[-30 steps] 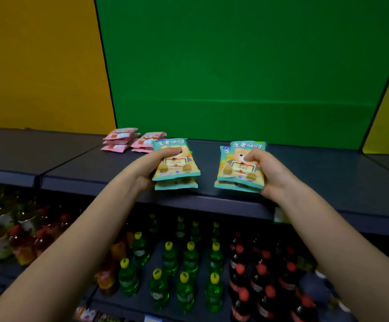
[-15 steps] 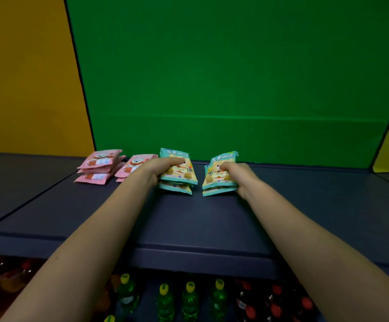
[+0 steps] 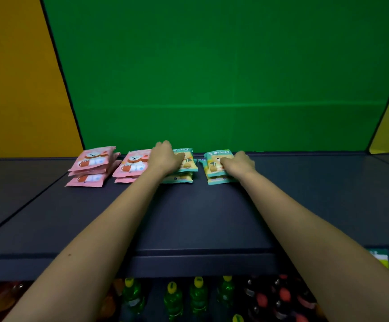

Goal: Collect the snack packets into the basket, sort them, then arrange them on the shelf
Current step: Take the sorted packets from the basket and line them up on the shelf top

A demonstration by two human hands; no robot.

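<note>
Resting on shelf (image 3: 200,217), teal packet stacks (image 3: 215,168), long axes front-to-back

Four packet stacks lie flat in a row along the shelf (image 3: 200,217) back edge: left pink stack (image 3: 91,167), right pink stack (image 3: 132,167), left teal stack (image 3: 185,169), right teal stack (image 3: 214,169), printed faces up, side by side.
</note>
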